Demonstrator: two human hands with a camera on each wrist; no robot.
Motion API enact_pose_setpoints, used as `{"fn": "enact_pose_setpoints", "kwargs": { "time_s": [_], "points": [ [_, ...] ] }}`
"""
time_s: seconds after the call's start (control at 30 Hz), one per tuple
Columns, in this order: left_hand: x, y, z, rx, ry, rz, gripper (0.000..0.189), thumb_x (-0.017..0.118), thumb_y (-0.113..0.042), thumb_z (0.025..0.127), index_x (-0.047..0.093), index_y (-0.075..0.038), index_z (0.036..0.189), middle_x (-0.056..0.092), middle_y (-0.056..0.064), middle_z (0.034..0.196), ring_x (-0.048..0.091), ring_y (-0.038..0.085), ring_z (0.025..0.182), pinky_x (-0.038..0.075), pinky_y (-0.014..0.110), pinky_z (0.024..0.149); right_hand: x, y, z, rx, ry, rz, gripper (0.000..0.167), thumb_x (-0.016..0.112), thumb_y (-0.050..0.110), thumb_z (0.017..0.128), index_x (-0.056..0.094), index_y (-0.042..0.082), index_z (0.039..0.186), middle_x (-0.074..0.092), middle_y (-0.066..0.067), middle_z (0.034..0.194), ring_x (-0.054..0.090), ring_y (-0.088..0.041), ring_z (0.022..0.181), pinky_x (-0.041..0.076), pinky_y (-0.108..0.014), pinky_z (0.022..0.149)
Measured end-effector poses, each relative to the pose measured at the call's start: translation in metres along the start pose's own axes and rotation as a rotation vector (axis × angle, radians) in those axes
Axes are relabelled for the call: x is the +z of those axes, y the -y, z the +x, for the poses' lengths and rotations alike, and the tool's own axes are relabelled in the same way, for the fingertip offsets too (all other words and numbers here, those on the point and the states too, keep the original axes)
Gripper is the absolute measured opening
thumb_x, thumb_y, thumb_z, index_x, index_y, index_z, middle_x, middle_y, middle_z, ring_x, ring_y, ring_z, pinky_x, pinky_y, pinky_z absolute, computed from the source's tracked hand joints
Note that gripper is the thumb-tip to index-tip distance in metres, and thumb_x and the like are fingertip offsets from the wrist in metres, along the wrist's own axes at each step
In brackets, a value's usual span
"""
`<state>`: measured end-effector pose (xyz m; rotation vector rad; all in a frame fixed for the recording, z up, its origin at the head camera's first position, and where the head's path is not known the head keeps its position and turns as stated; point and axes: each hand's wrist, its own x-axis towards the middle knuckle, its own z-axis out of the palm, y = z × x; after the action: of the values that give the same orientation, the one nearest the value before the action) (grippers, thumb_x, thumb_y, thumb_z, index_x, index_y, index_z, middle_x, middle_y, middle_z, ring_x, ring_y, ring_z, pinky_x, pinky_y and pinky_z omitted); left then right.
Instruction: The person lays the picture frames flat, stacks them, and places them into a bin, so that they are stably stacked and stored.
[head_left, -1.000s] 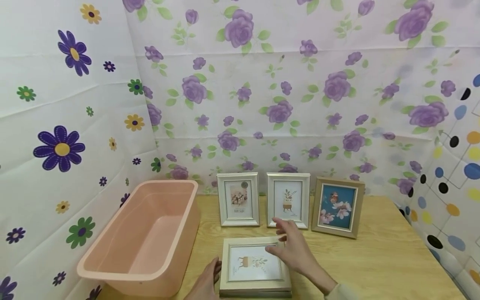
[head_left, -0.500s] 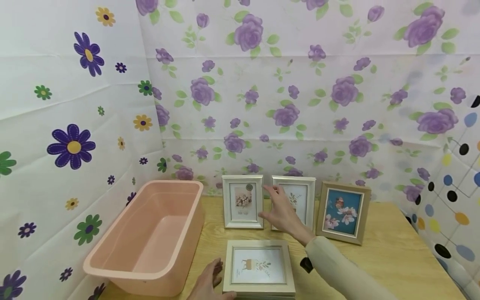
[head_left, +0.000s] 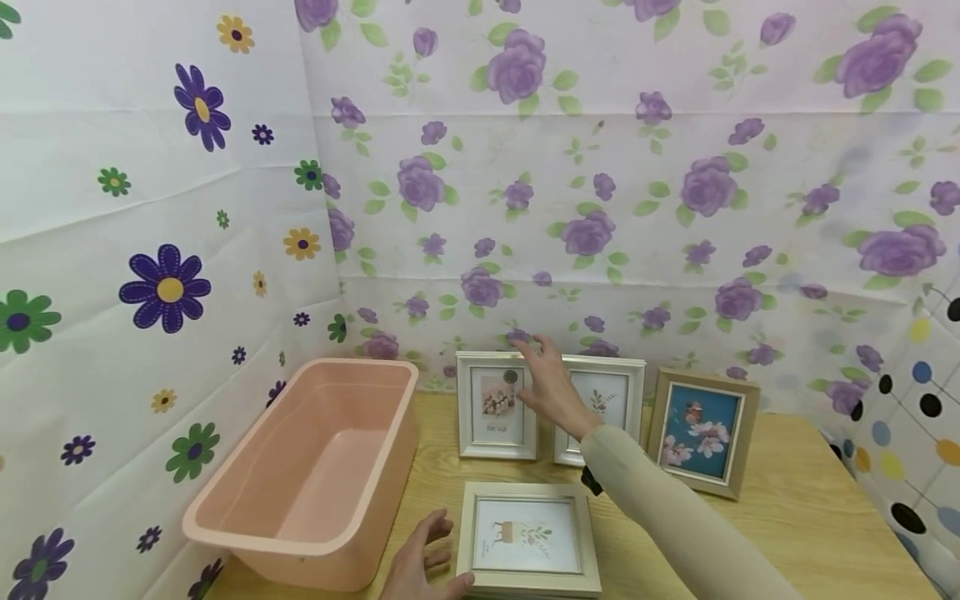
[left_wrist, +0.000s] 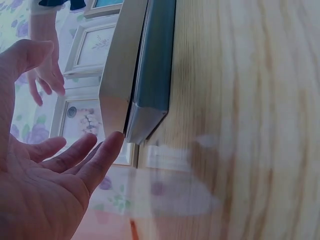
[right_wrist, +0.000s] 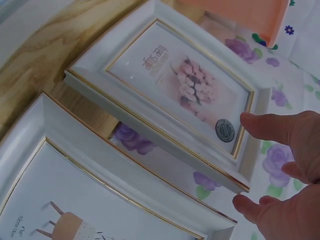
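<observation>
My right hand (head_left: pixel 553 385) is at the upper right corner of a white picture frame (head_left: pixel 495 410) with a pink flower print, standing at the back. In the right wrist view its thumb overlaps the frame's top edge and the fingers are spread beyond the corner; whether they touch is hard to tell. My left hand (head_left: pixel 422 562) lies with parted fingers along the left side of a stack of flat picture frames (head_left: pixel 528 533). Seen from the left wrist, a fingertip is by the stack's corner. The top frame of the stack shows a potted plant print.
Another white frame (head_left: pixel 600 396) stands partly behind the right arm, and a tan frame (head_left: pixel 705 437) with a blue picture is to its right. A pink plastic tub (head_left: pixel 408 433) occupies the left of the wooden table (head_left: pixel 810 517). Flowered cloths hang behind and at the sides.
My right hand has left the stack's right side, moving up and back to the standing white frame. The left hand stays by the stack. The view has turned slightly left.
</observation>
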<state>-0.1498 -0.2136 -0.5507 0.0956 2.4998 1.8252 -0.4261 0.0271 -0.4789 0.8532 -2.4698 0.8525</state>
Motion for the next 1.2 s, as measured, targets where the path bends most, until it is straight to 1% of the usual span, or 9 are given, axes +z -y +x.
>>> {"fn": "enact_pose_setpoints", "kwargs": {
  "time_s": [0.17,0.27,0.37,0.43,0.53,0.67,0.93,1.07,1.2],
  "points": [
    [-0.002,0.004,0.001,0.000,0.009,-0.003,0.098,0.092,-0.020,0.085,0.037,0.012,0.160,0.056,0.036,0.148,0.061,0.055,0.133,0.065,0.045,0.098,-0.017,0.033,0.008,0.126,0.126,0.059,0.088,0.085,-0.005,0.084,0.047,0.007,0.162,0.030,-0.037,0.169,0.043,-0.060,0.149,0.054,-0.071,0.109],
    [-0.001,0.019,0.005,0.024,-0.004,0.015,0.096,0.092,-0.023,0.087,0.038,0.011,0.159,0.059,0.033,0.144,0.065,0.048,0.130,0.066,0.046,0.095,-0.018,0.042,0.012,0.170,0.190,0.055,0.081,0.081,-0.007,0.088,0.049,0.007,0.162,0.029,-0.038,0.170,0.045,-0.058,0.149,0.055,-0.064,0.111],
    [0.001,0.045,0.013,0.039,-0.031,0.037,0.097,0.094,-0.029,0.087,0.041,0.004,0.161,0.062,0.026,0.142,0.071,0.031,0.126,0.067,0.040,0.092,-0.016,0.043,0.013,0.187,0.237,0.016,0.083,0.073,-0.016,0.089,0.048,0.012,0.163,0.029,-0.037,0.171,0.062,-0.050,0.134,0.063,-0.047,0.092],
    [0.001,0.053,0.014,0.049,-0.044,0.048,0.097,0.094,-0.030,0.086,0.042,0.002,0.161,0.063,0.023,0.141,0.072,0.024,0.123,0.067,0.038,0.091,-0.015,0.040,0.013,0.194,0.271,0.015,0.089,0.065,-0.023,0.088,0.045,0.015,0.166,0.025,-0.037,0.173,0.070,-0.041,0.113,0.059,-0.035,0.074],
    [-0.001,0.034,0.007,0.048,-0.026,0.020,0.097,0.094,-0.025,0.085,0.041,0.005,0.160,0.061,0.028,0.143,0.071,0.036,0.125,0.067,0.044,0.094,-0.017,0.035,0.013,0.175,0.315,0.032,0.096,0.056,-0.029,0.085,0.041,0.017,0.168,0.019,-0.039,0.174,0.071,-0.040,0.107,0.055,-0.031,0.069],
    [-0.004,0.002,-0.005,0.015,0.004,0.004,0.097,0.092,-0.020,0.085,0.039,0.010,0.160,0.057,0.036,0.145,0.068,0.053,0.125,0.065,0.051,0.098,-0.023,0.030,0.014,0.141,0.357,0.048,0.098,0.056,-0.028,0.085,0.039,0.019,0.169,0.017,-0.040,0.173,0.066,-0.051,0.126,0.059,-0.043,0.084],
    [-0.004,0.004,-0.004,0.007,0.013,0.001,0.097,0.091,-0.022,0.086,0.039,0.010,0.160,0.056,0.036,0.147,0.069,0.052,0.125,0.065,0.050,0.098,-0.027,0.022,0.008,0.074,0.345,0.024,0.091,0.062,-0.022,0.087,0.047,0.020,0.166,0.041,-0.035,0.161,0.060,-0.049,0.133,0.060,-0.054,0.098],
    [-0.004,0.011,0.000,0.058,-0.008,0.064,0.092,0.090,-0.024,0.087,0.041,0.010,0.158,0.059,0.034,0.144,0.070,0.044,0.123,0.067,0.042,0.093,-0.031,0.021,0.002,0.043,0.332,0.032,0.087,0.071,-0.017,0.088,0.049,0.019,0.165,0.040,-0.039,0.162,0.054,-0.054,0.141,0.057,-0.063,0.106],
    [-0.003,0.009,0.002,0.111,-0.025,0.082,0.088,0.090,-0.023,0.089,0.043,0.011,0.156,0.061,0.033,0.142,0.066,0.046,0.127,0.067,0.037,0.090,-0.034,0.023,-0.002,0.022,0.315,0.042,0.086,0.074,-0.015,0.088,0.051,0.019,0.164,0.049,-0.036,0.153,0.059,-0.048,0.129,0.058,-0.059,0.100]
  ]
}}
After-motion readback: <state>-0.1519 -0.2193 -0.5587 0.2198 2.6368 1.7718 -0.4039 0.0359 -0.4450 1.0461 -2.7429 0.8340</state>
